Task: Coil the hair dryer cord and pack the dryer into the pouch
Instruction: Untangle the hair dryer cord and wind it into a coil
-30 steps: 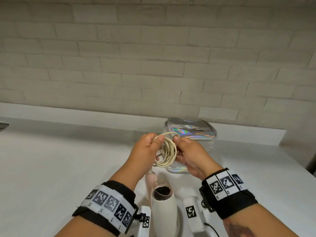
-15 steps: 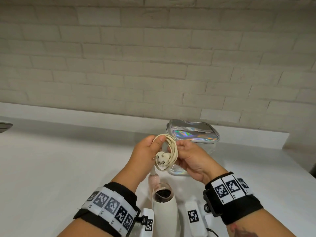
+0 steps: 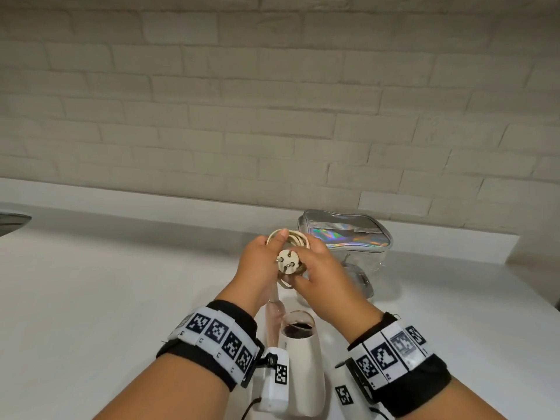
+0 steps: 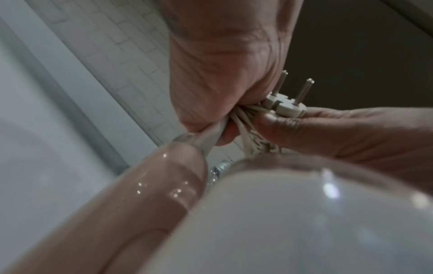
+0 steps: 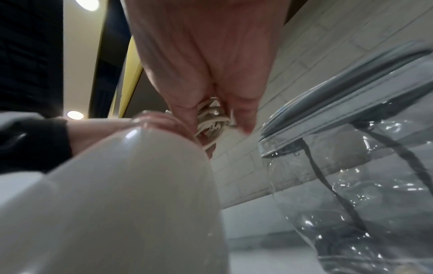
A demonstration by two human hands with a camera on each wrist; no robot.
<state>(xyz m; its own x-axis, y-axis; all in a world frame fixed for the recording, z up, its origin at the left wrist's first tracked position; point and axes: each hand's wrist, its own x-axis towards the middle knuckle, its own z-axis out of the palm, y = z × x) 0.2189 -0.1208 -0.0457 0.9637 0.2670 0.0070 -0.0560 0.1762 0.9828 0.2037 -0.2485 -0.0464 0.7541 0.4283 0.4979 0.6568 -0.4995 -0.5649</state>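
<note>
The cream hair dryer (image 3: 303, 368) lies on the white counter (image 3: 106, 298) between my forearms, barrel mouth toward the wall, pink handle (image 3: 274, 316) at its left. Its cream cord (image 3: 292, 237) is coiled into loops held above the counter. My left hand (image 3: 260, 262) grips the coil, thumb over its top. My right hand (image 3: 321, 268) holds the coil's other side and the round plug (image 3: 288, 262), whose pins point toward me. In the left wrist view the plug (image 4: 288, 107) sits against the bundled cord (image 4: 243, 118). The clear pouch (image 3: 348, 241) with holographic top stands just behind the hands.
A pale brick wall (image 3: 272, 116) rises behind a low white ledge (image 3: 151, 201) at the counter's back. A dark metal object (image 3: 12, 222) pokes in at the far left edge. In the right wrist view the pouch (image 5: 363, 185) is transparent, its grey-rimmed lid raised.
The plug has swung round from inside the coil to face me, now held in front of the loops. Both hands have shifted slightly on the coil and stayed above the dryer.
</note>
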